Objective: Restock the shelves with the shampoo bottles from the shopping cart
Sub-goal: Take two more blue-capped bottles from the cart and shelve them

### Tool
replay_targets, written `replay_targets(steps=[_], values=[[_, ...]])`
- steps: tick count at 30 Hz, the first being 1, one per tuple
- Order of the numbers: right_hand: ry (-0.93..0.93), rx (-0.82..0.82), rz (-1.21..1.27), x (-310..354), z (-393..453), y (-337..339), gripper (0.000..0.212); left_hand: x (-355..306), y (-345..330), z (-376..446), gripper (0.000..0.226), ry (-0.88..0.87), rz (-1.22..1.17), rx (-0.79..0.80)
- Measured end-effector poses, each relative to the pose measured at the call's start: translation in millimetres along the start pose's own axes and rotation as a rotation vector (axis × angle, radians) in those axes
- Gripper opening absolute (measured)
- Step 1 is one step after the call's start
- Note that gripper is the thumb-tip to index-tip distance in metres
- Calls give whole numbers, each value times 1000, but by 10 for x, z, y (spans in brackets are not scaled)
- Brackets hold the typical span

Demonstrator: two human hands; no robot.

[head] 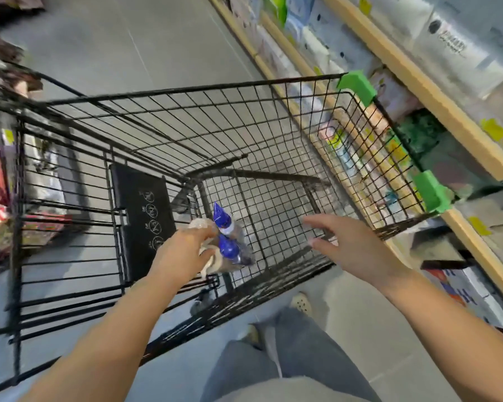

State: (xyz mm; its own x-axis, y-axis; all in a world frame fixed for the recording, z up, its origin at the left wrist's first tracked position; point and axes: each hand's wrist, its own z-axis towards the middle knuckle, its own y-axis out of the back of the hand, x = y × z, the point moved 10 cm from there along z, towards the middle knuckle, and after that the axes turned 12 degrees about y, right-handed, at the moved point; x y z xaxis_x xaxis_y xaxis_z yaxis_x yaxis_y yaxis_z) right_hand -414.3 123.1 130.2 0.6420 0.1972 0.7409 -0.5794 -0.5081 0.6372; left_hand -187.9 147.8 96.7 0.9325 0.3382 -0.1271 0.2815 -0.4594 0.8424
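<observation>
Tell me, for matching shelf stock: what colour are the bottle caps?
Blue, on the clear plastic bottles the left hand holds; head view.

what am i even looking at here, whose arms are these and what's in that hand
This is one picture from a wide-angle camera worn on a person's head, looking down at their own arms. They stand over a black wire shopping cart in a store aisle, with stocked shelves on the right. The left hand grips clear bottles with blue caps, apparently two, down inside the cart. The right hand is open with fingers spread, holding nothing. The rest of the basket floor in view looks bare.
</observation>
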Motion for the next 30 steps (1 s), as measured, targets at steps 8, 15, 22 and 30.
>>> replay_targets(steps=[8, 15, 22, 30], values=[[50, 213, -17, -47, 419, -370, 44, 205, -163, 159, 37, 55, 8, 33], [15, 378, -123, -74, 799, -867, 48, 112, -159, 623, 38, -77, -1, 5], [-46, 579, -99, -56, 1050, -1601, 35, -111, -544, 1131, 53, -288, 280, 145], [-87, 627, -185, -150, 1251, -2194, 48, -269, -849, 1358, 47, -441, 478, 190]])
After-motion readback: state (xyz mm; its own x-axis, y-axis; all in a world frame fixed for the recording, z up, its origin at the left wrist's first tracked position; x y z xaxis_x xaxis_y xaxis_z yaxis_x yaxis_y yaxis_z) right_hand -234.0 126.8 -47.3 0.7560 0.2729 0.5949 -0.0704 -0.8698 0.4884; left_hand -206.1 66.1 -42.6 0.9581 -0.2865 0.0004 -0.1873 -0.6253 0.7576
